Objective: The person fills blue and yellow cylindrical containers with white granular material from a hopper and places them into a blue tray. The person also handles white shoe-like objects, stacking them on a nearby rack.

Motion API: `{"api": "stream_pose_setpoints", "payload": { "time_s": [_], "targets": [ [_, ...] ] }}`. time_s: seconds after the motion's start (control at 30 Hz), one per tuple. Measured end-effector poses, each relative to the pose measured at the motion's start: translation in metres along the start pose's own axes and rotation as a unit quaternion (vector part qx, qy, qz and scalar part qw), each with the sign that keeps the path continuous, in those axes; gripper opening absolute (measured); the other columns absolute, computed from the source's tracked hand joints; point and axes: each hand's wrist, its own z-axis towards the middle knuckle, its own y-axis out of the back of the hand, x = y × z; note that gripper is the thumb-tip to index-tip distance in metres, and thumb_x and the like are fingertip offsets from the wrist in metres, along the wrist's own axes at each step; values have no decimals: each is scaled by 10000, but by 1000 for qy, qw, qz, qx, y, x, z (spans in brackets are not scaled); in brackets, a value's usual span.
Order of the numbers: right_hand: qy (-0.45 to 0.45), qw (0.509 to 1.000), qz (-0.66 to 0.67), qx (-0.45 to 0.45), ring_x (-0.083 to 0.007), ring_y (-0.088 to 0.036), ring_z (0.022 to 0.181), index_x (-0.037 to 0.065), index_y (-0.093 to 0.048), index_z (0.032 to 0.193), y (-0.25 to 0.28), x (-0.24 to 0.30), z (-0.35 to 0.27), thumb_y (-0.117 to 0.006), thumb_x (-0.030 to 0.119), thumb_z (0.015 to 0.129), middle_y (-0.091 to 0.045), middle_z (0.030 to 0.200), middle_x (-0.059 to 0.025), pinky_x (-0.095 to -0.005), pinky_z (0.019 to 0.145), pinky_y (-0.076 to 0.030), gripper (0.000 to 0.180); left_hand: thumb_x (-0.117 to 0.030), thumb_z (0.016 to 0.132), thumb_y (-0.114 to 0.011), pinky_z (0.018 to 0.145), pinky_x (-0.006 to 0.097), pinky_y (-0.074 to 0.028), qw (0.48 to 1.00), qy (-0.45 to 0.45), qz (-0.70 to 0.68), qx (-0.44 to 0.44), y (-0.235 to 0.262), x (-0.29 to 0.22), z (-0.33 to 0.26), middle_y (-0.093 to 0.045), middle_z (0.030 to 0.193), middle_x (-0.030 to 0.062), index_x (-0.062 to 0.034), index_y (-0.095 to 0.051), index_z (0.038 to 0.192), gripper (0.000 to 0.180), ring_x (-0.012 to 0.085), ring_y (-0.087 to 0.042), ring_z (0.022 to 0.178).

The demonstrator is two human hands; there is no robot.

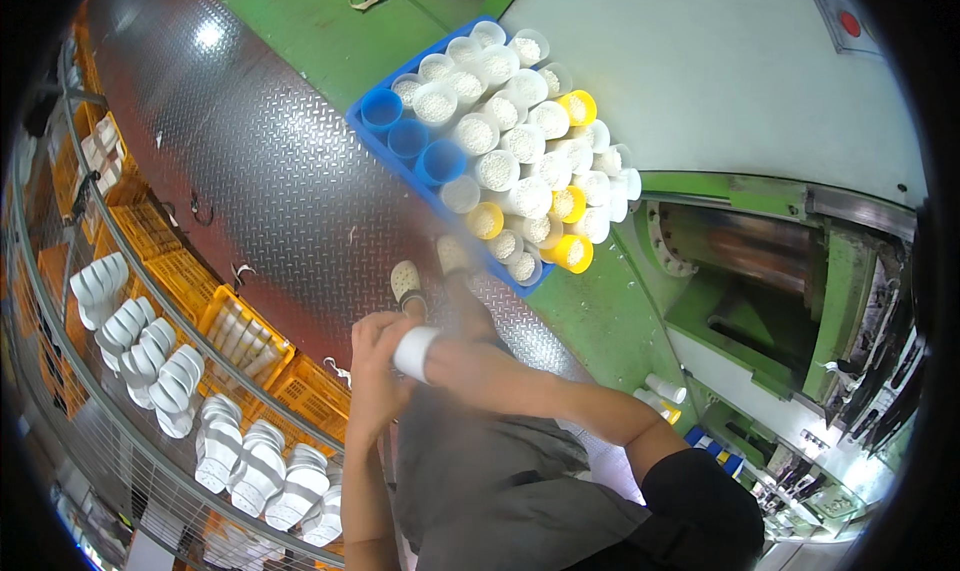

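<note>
At eight o'clock from the hands (382, 358), the stacked soles (258, 471) might have toppled if bumped. The hands met, open or closed I couldn't tell, with the white band (413, 354) around the right wrist at three o'clock; a stray step could have spilled the cups (522, 144) at one.

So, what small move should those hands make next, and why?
Perhaps ease the two hands apart: they meet beside the white wristband, with nothing visibly held in them. Parting would likely free them to reach the filled cups in the blue tray.
</note>
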Motion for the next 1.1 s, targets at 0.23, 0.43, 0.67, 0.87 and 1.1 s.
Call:
{"api": "stream_pose_setpoints", "payload": {
  "time_s": [0.23,0.43,0.67,0.87,1.1],
  "targets": [
    [-105,870,279,-392,-194,-619,1122,-4,-630,1205,33,-2,10,-502,66,1007,-646,1203,-103,-362,981,-485,246,-35,581,-821,934,413,-460,996,15,76,-44,-10,-19,24,-609,1101,103,-84,-647,1281,722,308,-556,1053],
    [-117,782,528,-311,-199,-637,1059,8,-622,1244,1,-35,44,-495,162,1035,-635,1235,-94,-361,939,-507,289,-90,614,-803,806,421,-394,941,35,333,-36,-11,-60,30,-528,972,104,-147,-589,1377,794,299,-518,923],
    [-136,662,700,-228,-193,-680,1065,13,-624,1254,-17,-47,53,-411,135,1057,-672,1200,-88,-355,938,-562,315,-35,736,-686,717,408,-347,910,39,413,15,-3,-69,40,-514,934,115,-91,-566,1358,636,299,-510,888],
    [-241,558,764,-217,-206,-647,1138,16,-620,1236,-3,-42,58,-427,173,1061,-666,1199,-96,-377,993,-532,304,-67,686,-758,751,416,-363,911,73,405,13,-5,-63,38,-540,970,108,-93,-562,1346,689,300,-521,918],
    [-131,489,830,-233,-176,-583,1047,22,-555,1202,6,-62,63,-534,211,1033,-587,1107,-60,-331,955,-493,255,-56,619,-812,923,453,-431,981,97,153,-67,-14,-6,24,-610,1150,128,-87,-588,1286,705,347,-559,1078]
  ]
}}
